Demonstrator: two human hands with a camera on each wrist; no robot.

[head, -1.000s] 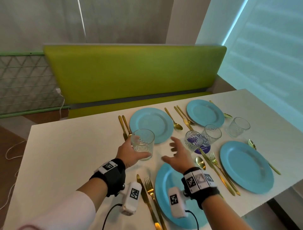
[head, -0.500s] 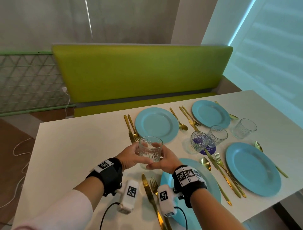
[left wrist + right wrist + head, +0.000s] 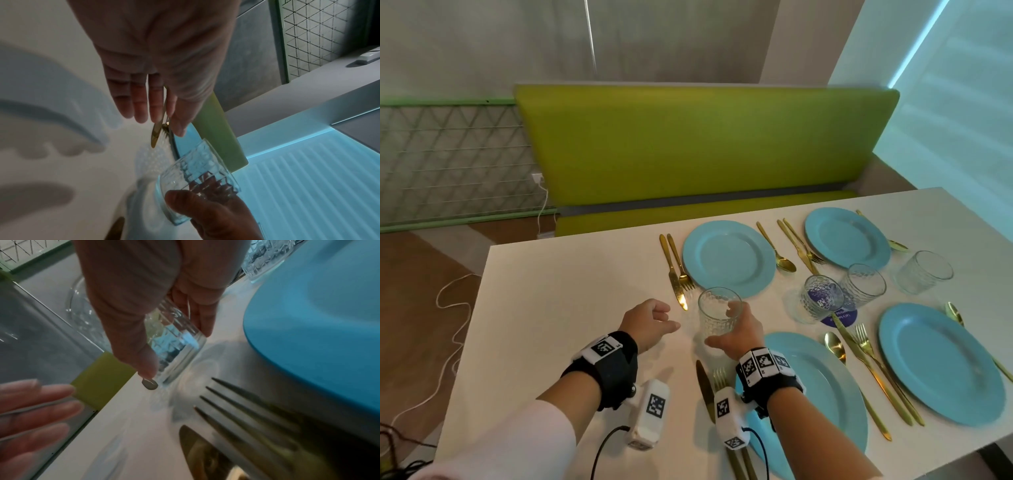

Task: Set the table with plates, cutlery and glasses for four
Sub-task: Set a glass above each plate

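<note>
One textured glass tumbler point(image 3: 719, 313) stands upright in the right hand point(image 3: 738, 334), thumb and fingers wrapped round its lower wall. Just left of it the left hand point(image 3: 649, 320) hangs empty, fingers relaxed. Nearer the wrist lie a gold fork point(image 3: 244, 412) and knife point(image 3: 203, 456) beside a blue plate point(image 3: 822, 394).

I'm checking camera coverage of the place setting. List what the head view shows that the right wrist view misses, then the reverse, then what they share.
Only the head view shows all four round blue plates, such as the far left plate, the gold spoons like the one at, and the purple round coaster.

Only the right wrist view shows the thumb tip pressed low on the glass near its base.

Both show the right hand gripping the clear textured glass tumbler, the open left hand, and the near gold fork.
</note>
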